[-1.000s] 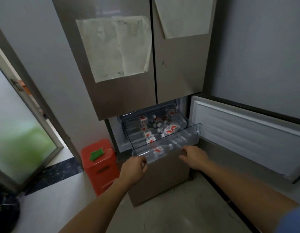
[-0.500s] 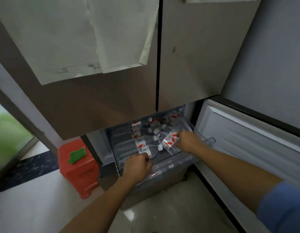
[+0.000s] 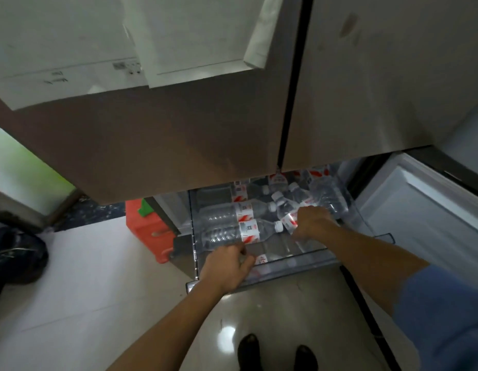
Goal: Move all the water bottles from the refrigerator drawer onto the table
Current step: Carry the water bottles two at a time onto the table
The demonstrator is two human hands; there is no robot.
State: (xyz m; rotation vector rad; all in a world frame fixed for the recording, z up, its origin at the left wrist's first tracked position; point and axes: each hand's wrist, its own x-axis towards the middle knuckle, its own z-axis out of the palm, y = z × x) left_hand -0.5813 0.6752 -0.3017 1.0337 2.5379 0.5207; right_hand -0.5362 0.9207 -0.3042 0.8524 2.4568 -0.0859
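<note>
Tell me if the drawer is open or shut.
Open. The drawer sticks out below the fridge doors, with bottles lying exposed inside.

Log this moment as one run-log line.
drawer: open, bottles inside | left hand: on front bottle, grip unclear | right hand: grips angled bottle

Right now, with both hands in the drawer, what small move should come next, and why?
Probably lift the right hand straight up with the tilted bottle its fingers curl round. It seems to lie on top of the others in the drawer, so nothing pins it; the left hand is only at the front bottle, grip unclear.
</note>
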